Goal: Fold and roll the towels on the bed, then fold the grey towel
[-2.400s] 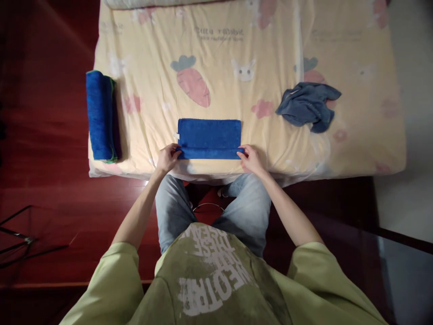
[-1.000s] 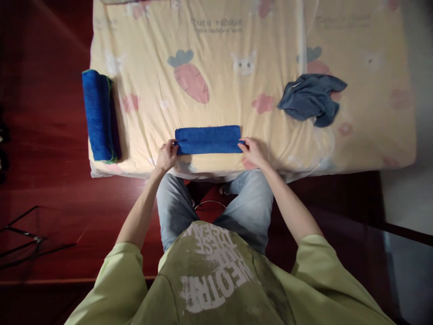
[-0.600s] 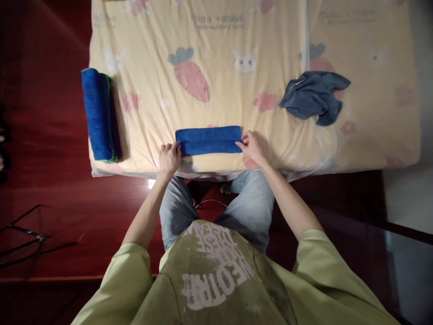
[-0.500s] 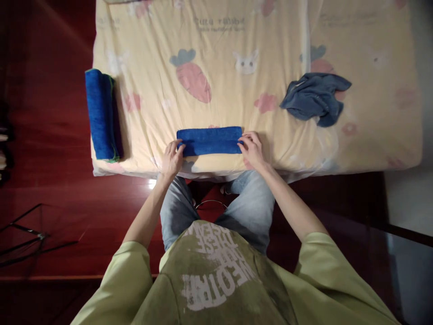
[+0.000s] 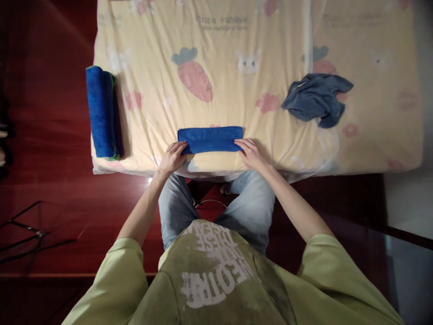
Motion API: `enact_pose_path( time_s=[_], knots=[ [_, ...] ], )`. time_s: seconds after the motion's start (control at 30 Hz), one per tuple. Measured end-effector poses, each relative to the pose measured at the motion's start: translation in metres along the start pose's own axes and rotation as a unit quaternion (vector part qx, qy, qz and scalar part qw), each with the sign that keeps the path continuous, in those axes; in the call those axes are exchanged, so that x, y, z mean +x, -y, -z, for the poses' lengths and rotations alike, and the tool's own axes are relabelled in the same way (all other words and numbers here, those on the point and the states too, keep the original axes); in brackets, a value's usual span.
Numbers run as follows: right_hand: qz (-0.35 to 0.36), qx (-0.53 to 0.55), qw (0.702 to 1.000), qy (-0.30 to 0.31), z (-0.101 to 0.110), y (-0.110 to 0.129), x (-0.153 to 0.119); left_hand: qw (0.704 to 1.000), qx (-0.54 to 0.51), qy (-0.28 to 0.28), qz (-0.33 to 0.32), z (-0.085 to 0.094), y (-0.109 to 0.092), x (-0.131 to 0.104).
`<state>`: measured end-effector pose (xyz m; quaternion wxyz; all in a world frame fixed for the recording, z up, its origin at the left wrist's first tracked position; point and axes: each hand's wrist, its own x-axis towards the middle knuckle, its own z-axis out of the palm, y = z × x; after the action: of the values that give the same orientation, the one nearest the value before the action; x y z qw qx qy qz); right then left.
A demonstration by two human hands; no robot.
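A blue towel [image 5: 210, 139], folded into a long flat strip, lies near the front edge of the bed. My left hand [image 5: 173, 156] is at its near left corner, fingertips over the cloth and fingers closed on it. At the near right end, my right hand [image 5: 251, 153] grips the same towel, with its fingers on top and the thumb tucked below. Both palms face down, close to the sheet.
A rolled blue towel [image 5: 100, 113] with green edging rests at the bed's left edge. On the right lies a crumpled grey-blue cloth [image 5: 316, 99]. The patterned yellow sheet [image 5: 149, 58] covers the bed. A black metal stand [image 5: 37, 232] is on the floor at left.
Both hands have shifted slightly inward along the towel, and the fingers now reach further over its near corners. The towel stays almost in place.
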<state>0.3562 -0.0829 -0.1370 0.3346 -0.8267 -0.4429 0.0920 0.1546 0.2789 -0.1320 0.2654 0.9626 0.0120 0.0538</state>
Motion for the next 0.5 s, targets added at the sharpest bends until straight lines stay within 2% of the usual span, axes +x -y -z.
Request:
enact_pose_path(
  time_s=[0.13, 0.23, 0.4, 0.5],
  knots=[
    [-0.043, 0.012, 0.999, 0.021, 0.007, -0.005, 0.012, 0.999, -0.017, 0.039, -0.028, 0.014, 0.005, 0.012],
    [-0.078, 0.03, 0.996, 0.017, 0.011, -0.005, 0.02, 0.998, -0.023, 0.058, -0.02, 0.024, 0.003, 0.019],
    [-0.14, 0.091, 0.986, 0.008, 0.017, -0.007, 0.03, 0.995, -0.067, 0.038, 0.06, 0.034, -0.002, 0.032],
    [-0.179, 0.097, 0.979, 0.024, 0.02, -0.013, 0.039, 0.987, -0.065, 0.069, 0.132, 0.038, 0.002, 0.043]
  ],
)
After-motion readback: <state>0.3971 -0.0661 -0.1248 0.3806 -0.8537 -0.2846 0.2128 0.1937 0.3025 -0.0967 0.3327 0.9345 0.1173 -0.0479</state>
